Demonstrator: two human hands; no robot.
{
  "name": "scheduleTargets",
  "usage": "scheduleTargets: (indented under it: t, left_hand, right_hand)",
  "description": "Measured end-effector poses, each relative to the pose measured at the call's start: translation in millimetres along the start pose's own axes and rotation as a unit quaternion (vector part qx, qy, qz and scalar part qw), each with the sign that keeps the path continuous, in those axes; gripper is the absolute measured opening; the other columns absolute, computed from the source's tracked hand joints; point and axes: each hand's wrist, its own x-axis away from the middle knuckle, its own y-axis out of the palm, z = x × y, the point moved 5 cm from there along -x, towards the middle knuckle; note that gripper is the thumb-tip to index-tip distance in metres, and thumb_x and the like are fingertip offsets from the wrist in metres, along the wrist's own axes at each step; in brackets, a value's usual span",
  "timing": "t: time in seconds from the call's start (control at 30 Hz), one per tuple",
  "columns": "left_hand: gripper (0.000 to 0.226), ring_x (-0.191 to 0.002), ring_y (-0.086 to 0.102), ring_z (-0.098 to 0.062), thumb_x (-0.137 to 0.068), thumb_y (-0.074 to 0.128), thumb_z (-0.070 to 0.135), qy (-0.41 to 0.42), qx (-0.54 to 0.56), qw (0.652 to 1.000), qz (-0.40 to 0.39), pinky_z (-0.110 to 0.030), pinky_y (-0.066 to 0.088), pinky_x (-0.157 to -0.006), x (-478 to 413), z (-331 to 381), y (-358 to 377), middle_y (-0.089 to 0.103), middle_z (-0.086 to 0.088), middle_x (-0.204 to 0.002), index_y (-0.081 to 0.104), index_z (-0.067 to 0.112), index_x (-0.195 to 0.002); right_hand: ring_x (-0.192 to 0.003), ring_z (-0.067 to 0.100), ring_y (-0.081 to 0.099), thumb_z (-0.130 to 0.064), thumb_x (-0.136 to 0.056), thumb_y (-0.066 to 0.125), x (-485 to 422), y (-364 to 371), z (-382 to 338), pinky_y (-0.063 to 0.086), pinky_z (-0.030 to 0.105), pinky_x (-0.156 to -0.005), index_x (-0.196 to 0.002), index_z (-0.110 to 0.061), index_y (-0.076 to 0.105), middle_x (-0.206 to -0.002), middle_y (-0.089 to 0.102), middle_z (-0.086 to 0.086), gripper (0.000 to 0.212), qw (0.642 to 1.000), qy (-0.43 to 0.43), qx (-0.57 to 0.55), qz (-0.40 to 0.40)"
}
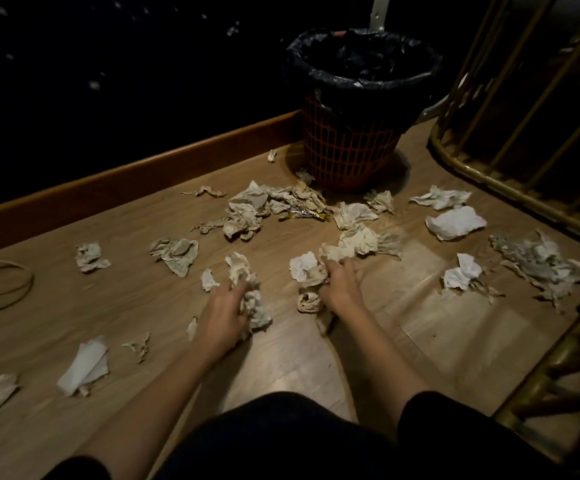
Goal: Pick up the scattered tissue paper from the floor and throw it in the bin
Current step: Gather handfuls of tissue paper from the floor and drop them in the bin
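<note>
Crumpled tissue paper lies scattered across the wooden floor [136, 299]. My left hand [222, 310] is closed around a long wad of tissue [252, 299] in the middle of the floor. My right hand [340, 285] grips a bunch of crumpled tissues [311, 275], fingers reaching into a larger pile [361, 240] just beyond. The bin [354, 109], an orange mesh basket lined with a black bag, stands at the back near the wall, well beyond both hands. A heap of tissue [264, 209] lies in front of the bin.
A dark wall with a wooden skirting board [143, 181] runs along the left. A metal railing [524, 133] closes the right side, and a wooden chair leg frame [565, 358] stands at the lower right. A cable [1, 289] loops at the far left. My dark-clothed knees [281, 438] fill the bottom.
</note>
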Motion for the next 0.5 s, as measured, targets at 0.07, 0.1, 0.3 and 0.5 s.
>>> scheduleTargets:
  t: [0.07,0.1,0.3,0.5]
  left_hand:
    - [0.071,-0.11,0.049,-0.037,-0.075,0.057,-0.003,-0.051,-0.036,0.998,-0.021,-0.04,0.046,-0.084,-16.2,-12.2,-5.5,0.042,-0.018,-0.13,0.034,0.029,-0.134]
    - [0.077,-0.116,0.046,-0.04,-0.076,0.056,-0.005,-0.082,-0.042,0.995,-0.04,-0.039,0.045,-0.086,-21.1,-16.3,-7.3,0.033,-0.022,-0.139,0.027,0.029,-0.14]
    - [0.103,-0.114,0.052,-0.043,-0.078,0.058,0.004,-0.152,-0.091,0.977,-0.118,-0.034,0.048,-0.075,-48.8,-29.7,-3.7,-0.018,-0.019,-0.155,-0.012,0.044,-0.142]
    - [0.075,-0.129,0.037,-0.041,-0.075,0.063,0.02,-0.157,-0.098,0.97,-0.159,-0.043,0.043,-0.099,-91.4,-41.3,6.9,0.029,-0.017,-0.148,0.028,0.021,-0.141]
  right_hand:
    - [-0.141,0.042,0.002,-0.017,-0.081,0.065,-3.0,21.7,-8.9,0.023,0.054,-0.114,-0.143,-0.034,0.026,-0.156,0.01,0.007,0.075,0.989,-0.024,0.073,-0.124]
    - [-0.142,0.043,0.001,-0.02,-0.081,0.066,-2.3,31.9,-9.5,0.023,0.054,-0.113,-0.144,-0.038,0.022,-0.158,0.005,0.006,0.078,0.983,-0.033,0.097,-0.152]
    - [-0.121,0.033,0.032,0.003,-0.088,0.046,17.3,59.8,0.0,0.035,0.038,-0.102,-0.133,-0.029,0.046,-0.143,0.036,0.01,0.055,0.989,-0.135,0.062,-0.024]
    - [-0.11,0.028,0.055,0.012,-0.075,0.049,-10.4,33.5,2.5,0.038,0.017,-0.087,-0.112,-0.016,0.067,-0.117,0.059,0.013,0.049,0.985,-0.17,-0.016,-0.016]
